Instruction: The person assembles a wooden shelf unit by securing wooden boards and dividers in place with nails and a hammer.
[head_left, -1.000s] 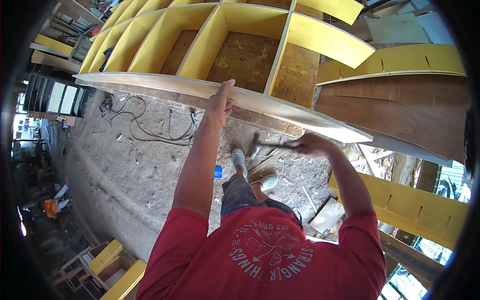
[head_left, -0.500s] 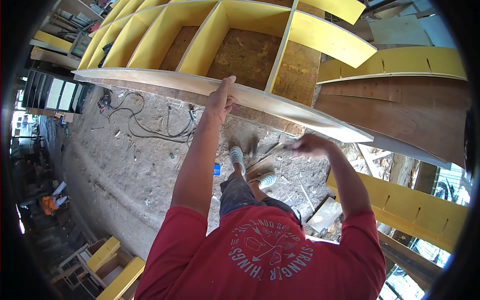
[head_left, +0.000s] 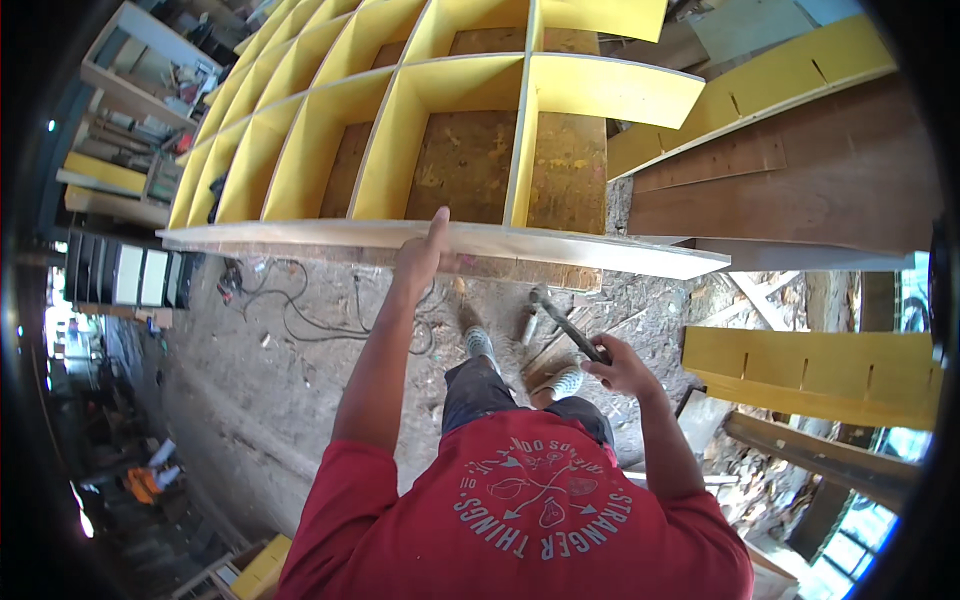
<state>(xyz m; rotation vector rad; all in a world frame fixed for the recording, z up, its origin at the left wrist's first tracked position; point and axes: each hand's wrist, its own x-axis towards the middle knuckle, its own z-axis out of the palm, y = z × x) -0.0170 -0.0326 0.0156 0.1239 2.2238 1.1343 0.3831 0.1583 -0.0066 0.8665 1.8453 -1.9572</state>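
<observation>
A long pale plywood strip runs along the near side of a yellow slatted grid frame. My left hand grips this strip near its middle, thumb over the top edge and the other fingers on its near face, partly hidden. Closed round a handle, my right hand holds a hammer below the strip, its head pointing up and left, apart from the wood.
Under the grid lies a stained brown wooden tabletop. Slotted yellow boards and a brown plywood sheet are on the right. Black cables trail over the dirt floor at left, and scrap wood lies near my feet.
My right hand, blurred near the strip before, is now lower and closer to my body, with the hammer plainly visible. My left hand stays on the strip while the view has shifted.
</observation>
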